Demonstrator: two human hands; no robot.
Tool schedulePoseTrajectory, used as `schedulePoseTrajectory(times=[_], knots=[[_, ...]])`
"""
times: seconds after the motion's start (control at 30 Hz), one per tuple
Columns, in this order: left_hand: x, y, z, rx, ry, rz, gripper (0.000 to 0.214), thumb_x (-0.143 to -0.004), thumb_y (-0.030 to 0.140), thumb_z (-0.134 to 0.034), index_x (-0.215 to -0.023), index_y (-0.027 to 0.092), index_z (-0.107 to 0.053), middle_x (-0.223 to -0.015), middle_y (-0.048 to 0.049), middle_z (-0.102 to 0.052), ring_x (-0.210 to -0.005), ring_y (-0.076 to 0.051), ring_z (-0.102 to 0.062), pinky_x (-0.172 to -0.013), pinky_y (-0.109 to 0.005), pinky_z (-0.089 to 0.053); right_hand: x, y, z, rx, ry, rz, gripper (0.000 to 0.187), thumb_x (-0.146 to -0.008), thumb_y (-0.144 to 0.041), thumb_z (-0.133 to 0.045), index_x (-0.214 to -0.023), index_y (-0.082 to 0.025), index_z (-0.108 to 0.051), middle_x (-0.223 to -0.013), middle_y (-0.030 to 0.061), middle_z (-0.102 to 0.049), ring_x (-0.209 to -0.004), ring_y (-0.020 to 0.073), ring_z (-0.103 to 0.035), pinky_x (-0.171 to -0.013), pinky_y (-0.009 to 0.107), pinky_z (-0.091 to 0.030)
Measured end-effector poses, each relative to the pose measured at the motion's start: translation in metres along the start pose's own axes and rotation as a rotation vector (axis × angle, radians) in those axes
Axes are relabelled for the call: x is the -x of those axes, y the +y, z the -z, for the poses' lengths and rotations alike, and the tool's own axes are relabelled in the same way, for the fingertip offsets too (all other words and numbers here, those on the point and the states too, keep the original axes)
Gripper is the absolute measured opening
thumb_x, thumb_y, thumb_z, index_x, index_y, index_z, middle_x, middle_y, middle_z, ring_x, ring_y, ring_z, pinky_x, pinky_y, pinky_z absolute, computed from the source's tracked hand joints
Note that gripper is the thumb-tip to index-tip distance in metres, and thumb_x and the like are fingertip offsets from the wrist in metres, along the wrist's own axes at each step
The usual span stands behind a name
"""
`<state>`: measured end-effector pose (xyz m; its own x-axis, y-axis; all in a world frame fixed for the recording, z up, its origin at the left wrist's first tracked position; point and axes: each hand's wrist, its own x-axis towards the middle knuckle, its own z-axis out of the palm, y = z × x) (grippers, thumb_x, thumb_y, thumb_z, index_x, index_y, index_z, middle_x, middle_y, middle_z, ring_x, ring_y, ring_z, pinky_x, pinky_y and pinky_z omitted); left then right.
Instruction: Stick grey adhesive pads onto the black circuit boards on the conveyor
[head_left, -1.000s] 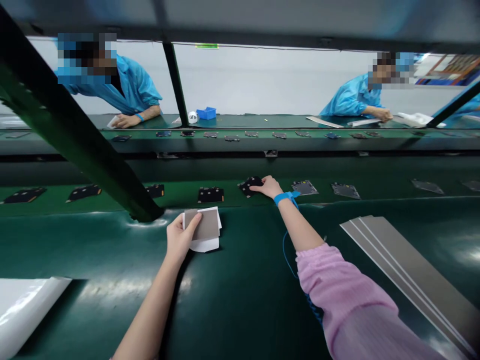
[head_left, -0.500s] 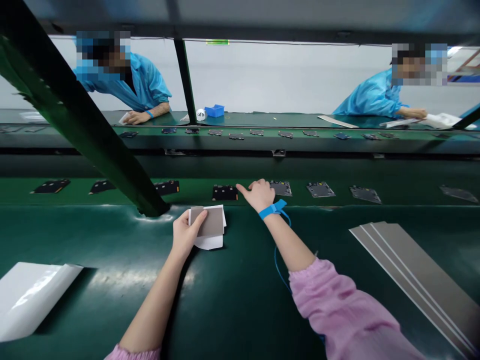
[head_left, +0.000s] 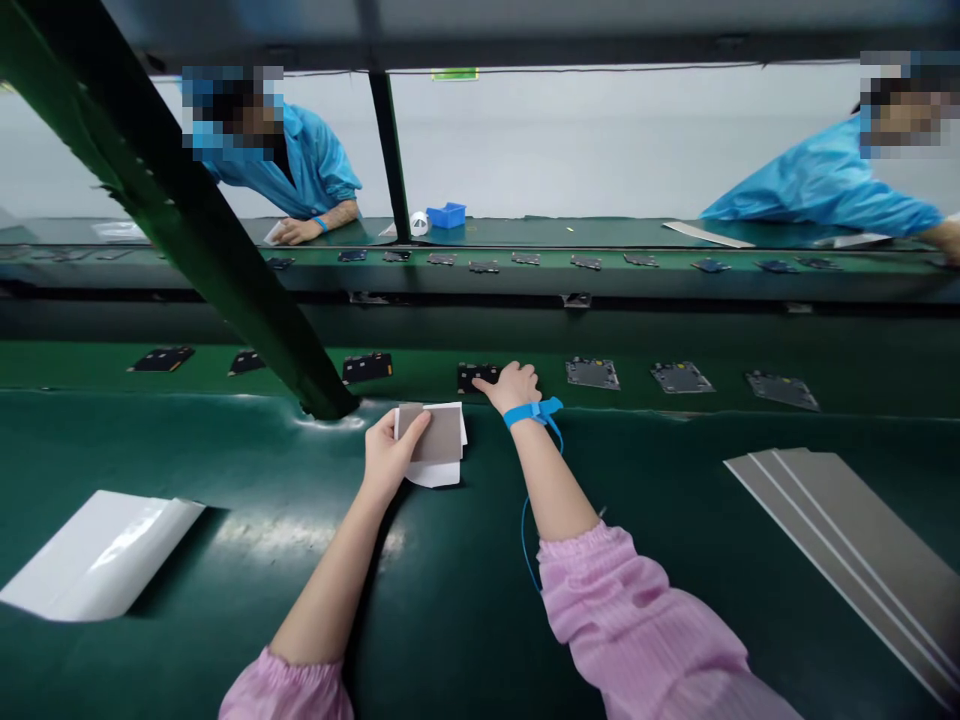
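My left hand (head_left: pixel 388 455) grips a grey sheet with white backing (head_left: pixel 439 435), thumb on its face and fingers behind. Further forward, my right hand (head_left: pixel 514 388) reaches over a black circuit board (head_left: pixel 472 376) on the green strip. Its thumb lies over that board's face and the other fingers are apart, partly covering the right end. Around the right wrist is a blue strap (head_left: pixel 532 411) with a cord. Another black board (head_left: pixel 367 367) lies to the left, and a grey board (head_left: pixel 592 373) to the right of this hand.
A slanted green post (head_left: pixel 247 290) stands left of my left hand. Long grey sheets (head_left: pixel 840 520) lie at right, a glossy white sheet (head_left: pixel 97 560) at left. Beyond a second row of boards, two people in blue work near a blue bin (head_left: pixel 446 215).
My right hand has moved left relative to the boards, onto the black board. The view has shifted, and the person at far right has stretched an arm outward. My left hand keeps its sheet.
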<state>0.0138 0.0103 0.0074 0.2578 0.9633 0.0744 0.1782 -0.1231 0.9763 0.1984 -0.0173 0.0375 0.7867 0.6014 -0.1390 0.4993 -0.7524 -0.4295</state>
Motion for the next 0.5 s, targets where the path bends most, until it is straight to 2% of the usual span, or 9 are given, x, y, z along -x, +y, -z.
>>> schedulePoseTrajectory(times=[0.13, 0.23, 0.33, 0.4, 0.5], knots=[[0.000, 0.000, 0.001, -0.001, -0.003, -0.004, 0.037, -0.063, 0.049, -0.071, -0.073, 0.014, -0.071, -0.067, -0.0038, -0.068, -0.064, -0.016, -0.060, -0.055, -0.023, -0.045, -0.002, 0.004, 0.001, -0.067, 0.005, -0.010, 0.067, -0.073, -0.045, -0.073, -0.124, -0.008, -0.049, -0.134, 0.0287, -0.045, -0.127, 0.0391, -0.043, -0.091, 0.052, -0.045], [0.001, 0.001, 0.001, 0.009, 0.001, -0.002, 0.036, -0.063, 0.049, -0.072, -0.071, 0.014, -0.071, -0.067, -0.0038, -0.068, -0.063, -0.016, -0.059, -0.054, -0.023, -0.045, -0.009, 0.008, 0.004, -0.217, -0.001, -0.013, 0.068, -0.066, -0.035, -0.079, -0.121, -0.009, -0.049, -0.131, 0.0269, -0.050, -0.122, 0.0395, -0.048, -0.090, 0.052, -0.046], [0.001, 0.001, 0.000, 0.018, 0.008, 0.001, 0.036, -0.063, 0.048, -0.072, -0.071, 0.014, -0.071, -0.067, -0.0038, -0.068, -0.063, -0.016, -0.059, -0.054, -0.023, -0.045, -0.015, 0.012, 0.011, -0.309, -0.005, 0.041, 0.053, -0.076, -0.027, -0.069, -0.123, -0.014, -0.048, -0.120, 0.0167, -0.062, -0.108, 0.0269, -0.061, -0.086, 0.038, -0.049], [0.001, 0.001, 0.000, 0.025, 0.007, 0.002, 0.035, -0.063, 0.048, -0.072, -0.070, 0.014, -0.070, -0.066, -0.0035, -0.067, -0.062, -0.016, -0.059, -0.054, -0.023, -0.045, -0.018, 0.014, 0.018, -0.349, 0.031, 0.059, 0.045, -0.085, -0.024, -0.058, -0.127, -0.016, -0.044, -0.117, 0.0121, -0.064, -0.104, 0.0214, -0.062, -0.085, 0.032, -0.048], [0.001, 0.002, 0.000, 0.030, 0.002, 0.001, 0.035, -0.063, 0.048, -0.072, -0.069, 0.014, -0.069, -0.064, -0.0027, -0.066, -0.060, -0.015, -0.058, -0.054, -0.023, -0.044, -0.020, 0.020, 0.026, -0.357, 0.266, 0.079, 0.034, -0.092, -0.024, -0.043, -0.125, -0.019, -0.049, -0.121, 0.0114, -0.063, -0.109, 0.0237, -0.059, -0.087, 0.036, -0.045]])
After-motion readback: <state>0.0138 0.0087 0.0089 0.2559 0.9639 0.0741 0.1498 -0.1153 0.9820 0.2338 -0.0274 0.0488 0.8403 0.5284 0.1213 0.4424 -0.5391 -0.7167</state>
